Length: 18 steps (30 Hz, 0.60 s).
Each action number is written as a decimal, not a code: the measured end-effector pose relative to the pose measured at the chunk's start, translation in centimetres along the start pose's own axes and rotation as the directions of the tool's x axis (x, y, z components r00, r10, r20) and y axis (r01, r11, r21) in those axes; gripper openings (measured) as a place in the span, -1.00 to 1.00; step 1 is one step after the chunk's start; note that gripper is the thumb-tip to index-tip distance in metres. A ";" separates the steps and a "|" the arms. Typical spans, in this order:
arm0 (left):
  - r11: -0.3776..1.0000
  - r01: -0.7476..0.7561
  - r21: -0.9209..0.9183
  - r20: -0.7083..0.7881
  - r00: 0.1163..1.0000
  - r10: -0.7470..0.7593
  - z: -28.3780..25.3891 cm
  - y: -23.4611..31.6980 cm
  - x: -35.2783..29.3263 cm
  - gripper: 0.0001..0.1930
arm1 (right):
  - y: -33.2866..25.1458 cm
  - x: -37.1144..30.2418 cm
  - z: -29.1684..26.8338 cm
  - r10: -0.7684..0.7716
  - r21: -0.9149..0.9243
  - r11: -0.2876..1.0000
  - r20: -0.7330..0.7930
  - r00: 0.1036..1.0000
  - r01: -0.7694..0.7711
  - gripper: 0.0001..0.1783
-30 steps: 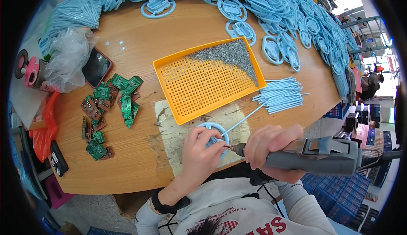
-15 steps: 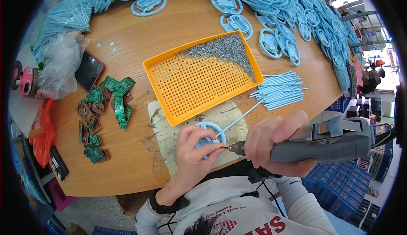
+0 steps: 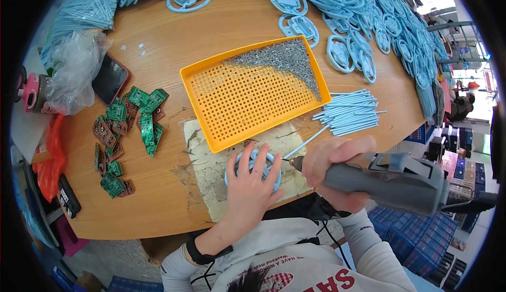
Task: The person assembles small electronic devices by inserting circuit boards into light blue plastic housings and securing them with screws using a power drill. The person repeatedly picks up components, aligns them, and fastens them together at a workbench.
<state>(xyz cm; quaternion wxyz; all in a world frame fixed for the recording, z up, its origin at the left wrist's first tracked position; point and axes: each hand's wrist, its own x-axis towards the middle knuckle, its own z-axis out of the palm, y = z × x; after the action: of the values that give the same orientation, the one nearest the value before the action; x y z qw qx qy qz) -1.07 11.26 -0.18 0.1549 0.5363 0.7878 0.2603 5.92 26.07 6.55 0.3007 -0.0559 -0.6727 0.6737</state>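
My left hand (image 3: 249,191) lies with spread fingers on a light blue plastic ring-shaped piece (image 3: 229,174), which rests on a worn pale mat (image 3: 206,186). The hand hides much of the piece. A thin light blue stick (image 3: 307,143) runs from near the piece's right edge up to a stick pile. In my right hand (image 3: 333,172) is a grey electric screwdriver (image 3: 387,184), gripped around its front end. Its bit points left, just to the right of the piece. Whether a screw sits on the bit is too small to tell.
Beyond the mat is a yellow perforated tray (image 3: 247,110) with a heap of small screws (image 3: 287,60). Light blue sticks (image 3: 352,113) lie at its right. Green circuit boards (image 3: 139,96), a phone (image 3: 110,79) and a plastic bag (image 3: 76,76) are left. Blue ring pieces (image 3: 342,2) pile up far right.
My left hand has gone from pinching at the screwdriver's bit to lying spread over the ring piece. The screwdriver has shifted slightly, its rear end lower.
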 end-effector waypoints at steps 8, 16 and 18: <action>1.000 -0.016 -0.020 -0.069 0.998 0.015 0.3 0.4 -0.5 -0.47 | 0.8 -0.3 0.6 0.031 -0.009 1.000 0.096 0.995 -0.030 -0.31; 0.998 -0.016 -0.054 -0.086 0.996 0.011 0.6 0.2 -0.6 -0.53 | 2.9 -0.8 -0.8 -0.099 0.117 0.991 0.289 0.952 0.068 -0.39; 0.998 -0.023 -0.050 -0.092 0.996 0.019 0.7 0.1 -0.7 -0.52 | 3.0 -1.1 -0.4 -0.101 0.130 0.989 0.252 0.962 0.069 -0.41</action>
<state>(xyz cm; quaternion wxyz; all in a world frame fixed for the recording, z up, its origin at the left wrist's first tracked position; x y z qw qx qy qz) -0.33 10.81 -0.68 0.1296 0.5279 0.7814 0.3063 5.97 26.17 3.30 0.2421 0.0794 -0.6660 0.7010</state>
